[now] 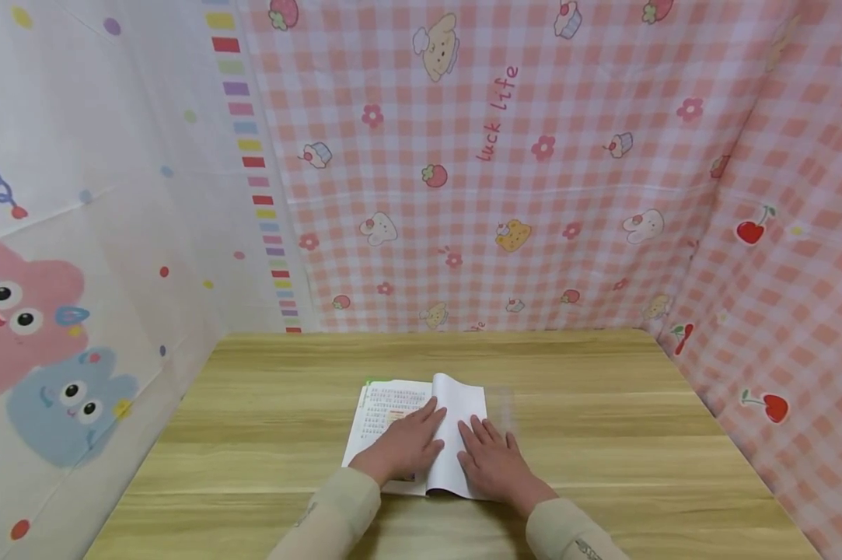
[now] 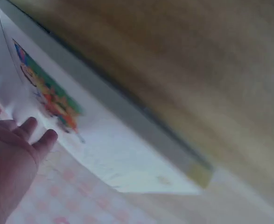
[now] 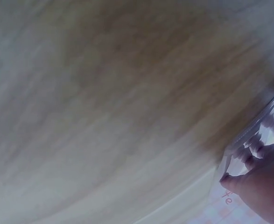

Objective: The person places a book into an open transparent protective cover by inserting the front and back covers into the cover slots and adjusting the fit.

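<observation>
An open book (image 1: 365, 447) lies on the wooden table, with print and a coloured picture on its left page. The right side shows a blank white page (image 1: 448, 464), bowed up near the fold. My left hand (image 1: 408, 442) rests over the left page, fingers extended toward the fold. My right hand (image 1: 494, 460) lies spread on the blank page near its outer edge. In the left wrist view, the picture (image 2: 50, 93) and the book's thick edge show beside my fingers. A shiny clear sheet (image 3: 249, 135) lies by my right fingers in the right wrist view.
Wooden table (image 1: 253, 435) surface extends around the book. A pink checked cloth (image 1: 504, 257) hangs behind the table and on the right. At the left hangs a white cloth (image 1: 148, 373) with cartoon figures. A faint clear strip (image 1: 506, 404) sticks out past the book's right edge.
</observation>
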The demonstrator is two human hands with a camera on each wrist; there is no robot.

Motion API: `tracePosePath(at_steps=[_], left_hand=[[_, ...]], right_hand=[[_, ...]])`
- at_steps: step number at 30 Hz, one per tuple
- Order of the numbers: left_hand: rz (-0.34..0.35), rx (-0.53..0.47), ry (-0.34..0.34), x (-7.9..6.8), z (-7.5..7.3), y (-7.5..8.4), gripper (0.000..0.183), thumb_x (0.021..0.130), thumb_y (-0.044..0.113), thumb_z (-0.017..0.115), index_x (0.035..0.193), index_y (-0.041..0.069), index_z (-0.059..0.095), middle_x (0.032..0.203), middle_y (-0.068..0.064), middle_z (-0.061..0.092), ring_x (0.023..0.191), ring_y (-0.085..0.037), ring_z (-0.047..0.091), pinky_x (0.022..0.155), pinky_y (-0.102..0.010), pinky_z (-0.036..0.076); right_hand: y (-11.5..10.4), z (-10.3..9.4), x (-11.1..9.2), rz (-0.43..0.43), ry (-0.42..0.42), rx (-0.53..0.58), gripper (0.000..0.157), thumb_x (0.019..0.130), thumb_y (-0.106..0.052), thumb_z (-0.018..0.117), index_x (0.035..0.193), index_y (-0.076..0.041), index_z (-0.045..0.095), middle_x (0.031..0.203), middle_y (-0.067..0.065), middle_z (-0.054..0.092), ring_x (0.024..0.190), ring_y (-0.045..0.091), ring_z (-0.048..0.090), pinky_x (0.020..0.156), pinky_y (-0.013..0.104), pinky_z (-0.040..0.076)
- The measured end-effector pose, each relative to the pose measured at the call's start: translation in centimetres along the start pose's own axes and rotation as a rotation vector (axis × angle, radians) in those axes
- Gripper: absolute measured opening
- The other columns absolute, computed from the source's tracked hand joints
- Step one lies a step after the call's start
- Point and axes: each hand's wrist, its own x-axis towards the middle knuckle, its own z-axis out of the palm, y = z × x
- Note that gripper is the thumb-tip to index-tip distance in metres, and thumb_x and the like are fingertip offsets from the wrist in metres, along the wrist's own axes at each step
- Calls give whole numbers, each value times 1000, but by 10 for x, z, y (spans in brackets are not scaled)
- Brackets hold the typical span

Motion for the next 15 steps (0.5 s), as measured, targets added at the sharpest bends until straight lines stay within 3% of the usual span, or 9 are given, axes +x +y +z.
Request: tracePosePath(at_steps=[2, 7, 11, 15], left_hand=[[19, -86, -4, 0, 0, -4, 54, 102, 23, 47, 151, 0, 38, 159, -22, 27, 139, -36, 39, 110, -48, 35], [-23, -231, -75, -2, -2, -7, 58, 104, 26, 45, 155, 5, 31, 162, -18, 19, 144, -33, 31, 114, -53, 26], [-30, -206, -80, -3, -2, -5, 57, 103, 28, 45, 155, 6, 32, 162, -18, 21, 144, -32, 32, 114, -53, 27], [-37, -119, -66, -3, -1, -1, 57, 103, 29, 47, 154, 7, 36, 161, -17, 25, 143, -31, 35, 112, -49, 32]], right_hand=[[-1, -1, 0, 4, -6, -2, 52, 104, -29, 45, 149, -3, 43, 155, 21, 36, 142, 41, 30, 107, 71, 21], [-1, -1, 1, 19, -5, 17, 52, 104, -29, 45, 149, -3, 42, 156, 21, 34, 144, 41, 28, 108, 70, 19], [-1, -1, 1, 27, -2, 35, 53, 104, -28, 44, 149, -2, 42, 156, 21, 34, 143, 41, 28, 108, 71, 18], [-1, 1, 1, 27, -3, 45, 52, 104, -27, 45, 149, -2, 42, 155, 21, 35, 143, 42, 29, 108, 71, 18]])
